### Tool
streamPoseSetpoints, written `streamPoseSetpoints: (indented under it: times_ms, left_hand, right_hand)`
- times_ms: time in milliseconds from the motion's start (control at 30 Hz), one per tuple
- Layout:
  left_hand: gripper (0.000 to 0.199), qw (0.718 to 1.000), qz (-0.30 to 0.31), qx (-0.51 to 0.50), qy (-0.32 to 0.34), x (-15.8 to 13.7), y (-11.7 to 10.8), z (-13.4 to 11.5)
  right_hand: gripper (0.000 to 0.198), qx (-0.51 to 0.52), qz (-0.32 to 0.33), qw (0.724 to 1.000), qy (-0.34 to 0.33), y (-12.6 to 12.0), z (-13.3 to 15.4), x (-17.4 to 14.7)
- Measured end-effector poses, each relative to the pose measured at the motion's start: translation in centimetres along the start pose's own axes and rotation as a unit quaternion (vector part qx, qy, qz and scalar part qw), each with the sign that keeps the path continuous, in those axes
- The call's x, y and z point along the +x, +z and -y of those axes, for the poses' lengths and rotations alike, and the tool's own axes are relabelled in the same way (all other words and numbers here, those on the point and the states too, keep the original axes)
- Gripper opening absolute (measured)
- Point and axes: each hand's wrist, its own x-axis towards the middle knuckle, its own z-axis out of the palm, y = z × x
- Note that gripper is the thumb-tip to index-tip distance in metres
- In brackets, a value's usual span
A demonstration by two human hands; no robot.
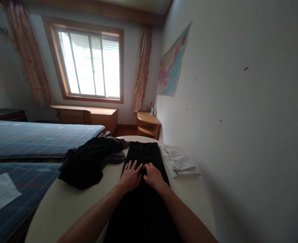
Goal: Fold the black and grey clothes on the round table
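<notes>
Black garment point(144, 212), perhaps trousers, lies lengthwise on the round pale table point(60, 209) in the head view, running from the bottom edge of the frame up to the middle. It seems to be laid straight ahead of the person so that both arms reach it evenly, with the tabletop bearing its upper part; its near end passes out of the frame.

The left hand point(131, 176), just left of the lower centre, rests palm down with its fingers spread over the cloth, a pose that would press a broad patch flat. The right hand point(153, 175), beside it, has its fingers bent and drawn in toward the garment's midline. Whether they pinch a bit of the cloth or only touch it I cannot tell. The two hands sit close together over the middle, probably because that is where the fabric's centre line needs steadying.

Left of the centre, a loose dark clothing heap point(88, 165) lies crumpled on the table, reaching its edge. Right of the centre, a white folded cloth point(180, 162) lies flat near the wall point(240, 168). With these to either side, the central strip appears to be the working space.
</notes>
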Motion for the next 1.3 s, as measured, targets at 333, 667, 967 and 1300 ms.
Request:
streamPoseSetpoints:
  times_ms: [333, 667, 967, 1300]
  left_hand:
    - [0.059, 0.999, -0.006, -0.04, -0.001, -0.3, 1.1, 0.0]
    - [0.059, 0.998, -0.028, -0.045, 0.016, -0.4, 1.0, 0.0]
    - [0.059, 1.0, -0.003, -0.021, 0.006, -0.5, 0.2, -0.6]
    - [0.058, 1.0, 0.004, -0.008, -0.005, -0.5, 0.4, -0.5]
  right_hand:
    - [0.027, -0.012, -0.041, 0.997, 0.068, 0.2, -0.4, 0.4]
    - [0.026, 0.042, -0.095, 0.993, 0.052, 0.7, -2.3, 0.6]
    - [0.035, -0.012, -0.118, 0.993, -0.022, 0.3, -0.7, 0.8]
    - [0.057, -0.003, 0.009, 0.999, 0.03, 2.3, -2.2, 0.5]
